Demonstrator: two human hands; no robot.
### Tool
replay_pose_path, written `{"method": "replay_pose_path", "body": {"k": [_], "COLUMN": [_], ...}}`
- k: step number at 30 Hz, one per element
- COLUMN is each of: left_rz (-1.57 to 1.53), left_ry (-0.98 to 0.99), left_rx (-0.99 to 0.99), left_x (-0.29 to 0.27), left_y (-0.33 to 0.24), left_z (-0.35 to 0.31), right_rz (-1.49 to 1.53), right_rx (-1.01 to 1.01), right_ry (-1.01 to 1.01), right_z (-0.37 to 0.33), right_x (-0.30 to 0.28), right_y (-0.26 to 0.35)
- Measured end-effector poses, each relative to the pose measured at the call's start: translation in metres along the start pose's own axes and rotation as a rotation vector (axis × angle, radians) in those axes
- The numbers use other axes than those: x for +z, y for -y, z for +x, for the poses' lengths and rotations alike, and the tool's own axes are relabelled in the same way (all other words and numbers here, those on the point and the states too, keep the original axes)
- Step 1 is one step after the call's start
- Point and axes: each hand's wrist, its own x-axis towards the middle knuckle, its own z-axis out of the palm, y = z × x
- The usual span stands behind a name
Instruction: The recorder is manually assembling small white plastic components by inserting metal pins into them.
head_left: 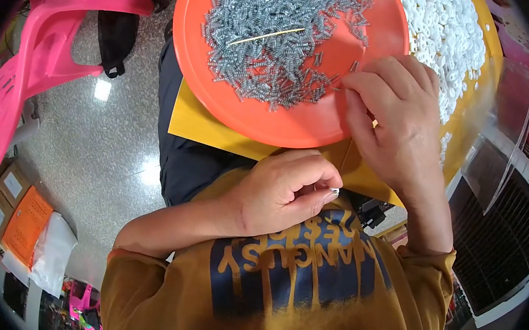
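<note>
A heap of small coiled metal springs (279,44) fills much of the orange-red round tray (260,118) in front of me. My right hand (400,103) reaches over the tray's near right rim, thumb and forefinger closed together at the edge of the heap. One spring lies right at those fingertips; whether they hold it I cannot tell. Close to my body, my left hand (288,185) is closed in a pinch on a small white piece (335,191), mostly hidden by the fingers. A thin wooden stick (266,36) rests on the springs.
Many small white plastic pieces with holes (444,30) are heaped right of the tray on a yellow board (211,125). A clear plastic sheet (513,130) and a dark grille (497,239) stand at right. A pink chair (41,52) and cardboard boxes (0,200) are on the left.
</note>
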Motion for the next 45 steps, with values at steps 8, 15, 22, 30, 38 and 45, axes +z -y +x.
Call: {"method": "replay_pose_path", "body": {"k": [8, 15, 22, 30, 38, 45], "left_rz": [0.024, 0.024, 0.020, -0.108, -0.515, -0.435], "left_ry": [-0.005, -0.007, -0.029, -0.067, -0.280, -0.336], "left_rx": [0.046, 0.017, 0.025, -0.021, 0.063, 0.056], "left_x": [0.000, 0.000, 0.001, 0.003, 0.012, 0.032], "left_y": [0.002, 0.000, 0.002, -0.010, -0.038, -0.041], "left_z": [0.001, 0.001, -0.002, -0.013, -0.018, -0.019], "right_rz": [0.025, 0.100, -0.024, 0.318, 1.341, 1.426], "right_rx": [0.028, 0.037, 0.010, 0.237, 0.471, 0.462], "right_ry": [0.072, 0.073, 0.131, 0.022, -0.185, -0.204], "right_z": [0.000, 0.008, 0.014, -0.012, -0.059, -0.086], "right_x": [-0.005, -0.002, 0.000, -0.013, -0.024, -0.021], "right_y": [0.003, 0.002, 0.006, 0.019, 0.042, 0.051]}}
